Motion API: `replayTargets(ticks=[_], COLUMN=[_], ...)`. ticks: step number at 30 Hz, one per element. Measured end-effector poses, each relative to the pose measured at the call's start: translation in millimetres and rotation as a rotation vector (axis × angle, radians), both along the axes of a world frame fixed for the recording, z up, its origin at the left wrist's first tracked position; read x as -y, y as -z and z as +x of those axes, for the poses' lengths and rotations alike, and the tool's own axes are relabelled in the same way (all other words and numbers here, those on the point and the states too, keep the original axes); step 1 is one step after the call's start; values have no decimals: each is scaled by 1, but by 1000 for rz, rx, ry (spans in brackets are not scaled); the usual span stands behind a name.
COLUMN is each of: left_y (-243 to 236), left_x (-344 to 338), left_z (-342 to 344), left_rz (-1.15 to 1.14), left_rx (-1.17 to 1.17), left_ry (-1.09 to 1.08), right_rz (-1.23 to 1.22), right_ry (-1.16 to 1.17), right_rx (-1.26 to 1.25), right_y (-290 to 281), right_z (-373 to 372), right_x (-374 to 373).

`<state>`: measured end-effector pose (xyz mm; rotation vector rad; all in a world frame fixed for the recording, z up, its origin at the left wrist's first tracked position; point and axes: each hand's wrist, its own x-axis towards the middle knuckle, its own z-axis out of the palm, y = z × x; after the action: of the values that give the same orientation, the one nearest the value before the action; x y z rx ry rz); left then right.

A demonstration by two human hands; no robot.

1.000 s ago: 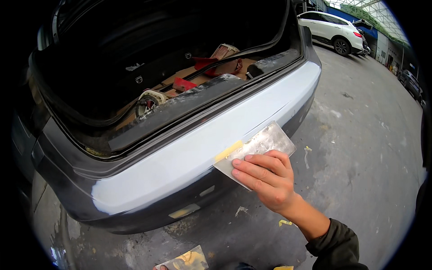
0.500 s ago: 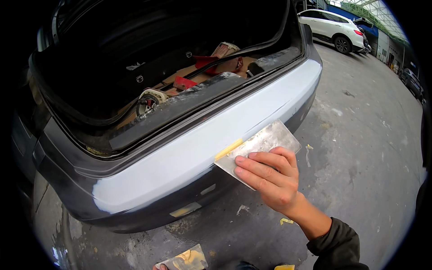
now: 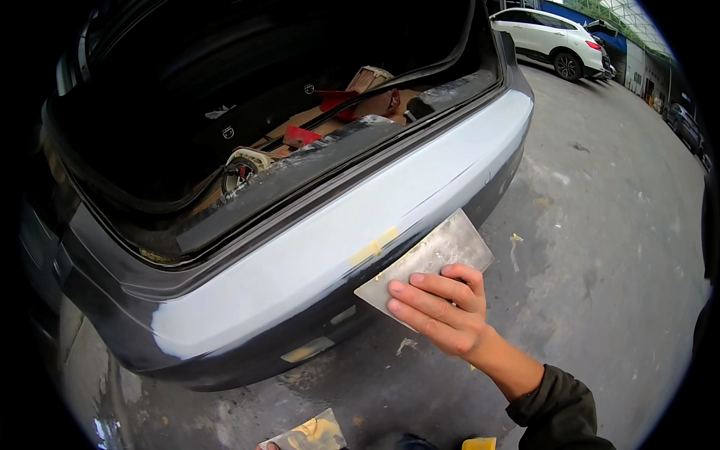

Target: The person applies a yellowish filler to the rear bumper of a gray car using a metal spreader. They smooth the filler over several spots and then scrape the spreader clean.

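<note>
Scraper (image 3: 427, 259): a flat metal sheet grasped by the right hand (image 3: 454, 315), slanted in front of the bumper (image 3: 142, 345); the hand covers its lower right side, and its upper left part shows beyond the fingertips.
Bumper's left end: dark, with a broad pale patch (image 3: 277, 300) starting there and running up to the right.
Trunk (image 3: 187, 75): open above the bumper; a red piece (image 3: 301, 136) lies behind the sill (image 3: 330, 154).
Left hand (image 3: 270, 446): only a little shows at the lower border, grasping a plate (image 3: 283, 439) by its left corner.
Putty (image 3: 319, 431): yellow, smeared over the plate's right part.
Streak (image 3: 373, 246): pale yellow, on the patch, just above the scraper's long edge, a dark band of bumper between them.
Long edge: roughly parallel to the patch's lower border; whether it touches the bumper cannot be told.
Right grip: fingers laid across the upper face, tips toward the left end; thumb hidden.
Right corner: stands out past the bumper's outline, over the floor (image 3: 592, 225).
Room: below the scraper, floor shows between plate and forearm; to the right, floor stretches from the sleeve (image 3: 559, 405) back to a white car (image 3: 544, 36), well apart.
</note>
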<state>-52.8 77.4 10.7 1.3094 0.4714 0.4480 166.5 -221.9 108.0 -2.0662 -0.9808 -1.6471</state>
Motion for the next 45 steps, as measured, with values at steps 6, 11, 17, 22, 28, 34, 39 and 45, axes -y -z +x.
replayTargets(ticks=[6, 11, 17, 22, 28, 34, 39, 45], left_y=[-10, -9, -13, -14, -5, -2, -2, -2], left_x=[-4, -5, -1, 0, -4, -5, -5, -5], left_z=[-2, -4, -3, -4, -5, -2, -3, -4], left_rz=[54, 47, 33, 26, -10, -13, -21, -30], left_rx=[18, 0, 13, 31, 5, -8, -11, 10], left_ry=[-6, -39, -24, -23, -13, -10, -14, -7], right_rz=[56, 81, 66, 61, -4, -20, -33, -29], right_ry=[16, -5, 11, 33, 16, -4, -20, -7], right_rx=[68, 54, 23, -11, -20, -64, -61, -47], right_y=[7, 25, 15, 3, -37, -35, -22, -35], right_z=[23, 26, 20, 2, 5, 8, 3, 7], right_x=[-8, -12, -10, -4, -1, -2, 2, -3])
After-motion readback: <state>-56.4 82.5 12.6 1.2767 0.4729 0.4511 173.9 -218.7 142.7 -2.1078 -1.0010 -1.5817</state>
